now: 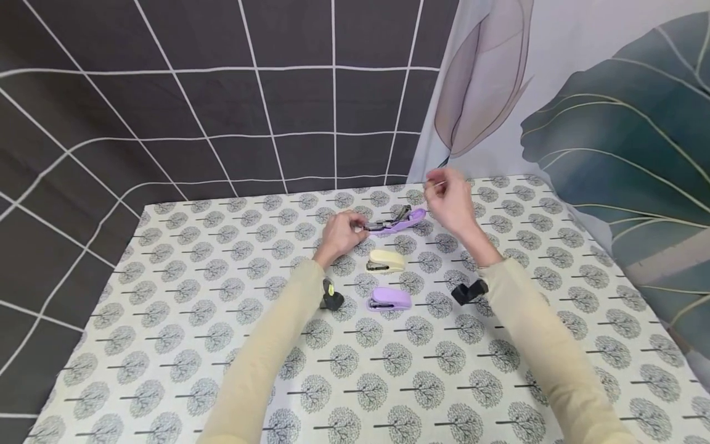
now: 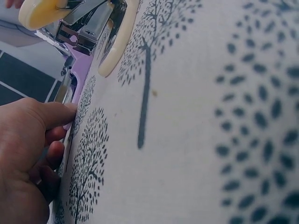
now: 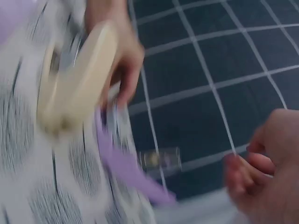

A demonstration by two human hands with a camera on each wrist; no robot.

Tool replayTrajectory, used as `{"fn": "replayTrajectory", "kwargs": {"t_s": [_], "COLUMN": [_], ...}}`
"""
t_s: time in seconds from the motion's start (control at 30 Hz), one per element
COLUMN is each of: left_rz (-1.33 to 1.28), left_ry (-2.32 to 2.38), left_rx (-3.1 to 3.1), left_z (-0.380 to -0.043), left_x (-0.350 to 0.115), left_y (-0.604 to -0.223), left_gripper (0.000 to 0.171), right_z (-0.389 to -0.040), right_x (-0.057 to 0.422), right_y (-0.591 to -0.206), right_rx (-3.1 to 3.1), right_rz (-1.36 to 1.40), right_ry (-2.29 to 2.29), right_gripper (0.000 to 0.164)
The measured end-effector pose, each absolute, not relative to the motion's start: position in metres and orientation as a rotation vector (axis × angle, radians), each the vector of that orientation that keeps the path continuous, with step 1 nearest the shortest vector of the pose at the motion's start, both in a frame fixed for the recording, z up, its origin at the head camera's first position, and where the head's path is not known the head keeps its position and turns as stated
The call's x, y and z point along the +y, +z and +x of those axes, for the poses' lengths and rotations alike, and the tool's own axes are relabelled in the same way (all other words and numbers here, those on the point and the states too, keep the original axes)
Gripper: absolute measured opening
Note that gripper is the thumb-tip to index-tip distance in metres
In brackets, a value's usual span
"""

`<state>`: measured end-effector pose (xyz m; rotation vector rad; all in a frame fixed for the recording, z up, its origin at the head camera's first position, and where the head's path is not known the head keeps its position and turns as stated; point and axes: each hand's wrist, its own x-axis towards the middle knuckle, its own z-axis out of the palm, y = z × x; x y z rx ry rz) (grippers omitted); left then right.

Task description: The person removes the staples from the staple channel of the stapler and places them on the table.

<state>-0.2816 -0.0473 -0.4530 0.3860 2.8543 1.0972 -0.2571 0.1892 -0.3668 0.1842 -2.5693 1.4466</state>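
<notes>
Opened purple stapler under my left fingers

The opened purple stapler (image 1: 400, 226) lies toward the far edge of the worktop (image 1: 183, 419), beyond the cream stapler (image 1: 388, 259) and the other purple stapler (image 1: 392, 298). My left fingers (image 1: 354, 216) are drawn together and pinch its left end against the cloth. My right fingers (image 1: 437, 175) are curled with the tips close, raised beyond its right end; a thin pale strip (image 1: 440, 183) seems caught between them, too small for me to name.

I judge the stapler light and stiff, its purple shell probably smooth enough to slide, and its metal parts (image 1: 402, 213) apt to swing on their hinge. The steadiest hold should be low on the base near that end, clear of the metal. The strip, I expect, weighs almost nothing and could bend or snap; a gentle grip along its sides would suit.
</notes>
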Motion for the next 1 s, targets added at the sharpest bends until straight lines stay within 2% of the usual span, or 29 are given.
{"fn": "replayTrajectory", "kwargs": {"t_s": [0.17,0.33,0.73,1.0], "left_rz": [0.391,0.429,0.396,0.408], "left_ry": [1.103,1.069,1.082,1.073], "left_rx": [2.865,2.89,2.856,2.894], "left_z": [-0.281,-0.281,-0.28,-0.281], "left_x": [-0.048,-0.046,-0.044,-0.046], "left_y": [-0.453,-0.454,-0.454,-0.454], "left_gripper": [0.028,0.027,0.03,0.03], "right_z": [-0.253,-0.255,-0.263,-0.267], "right_x": [0.169,0.152,0.131,0.125], "right_y": [-0.372,-0.39,-0.403,-0.406], "right_rx": [-2.741,-2.841,-2.95,-2.961], "right_rz": [0.239,0.171,-0.036,-0.072], "right_ry": [1.846,2.006,1.99,1.994], "right_gripper": [0.03,0.03,0.024,0.025]}}
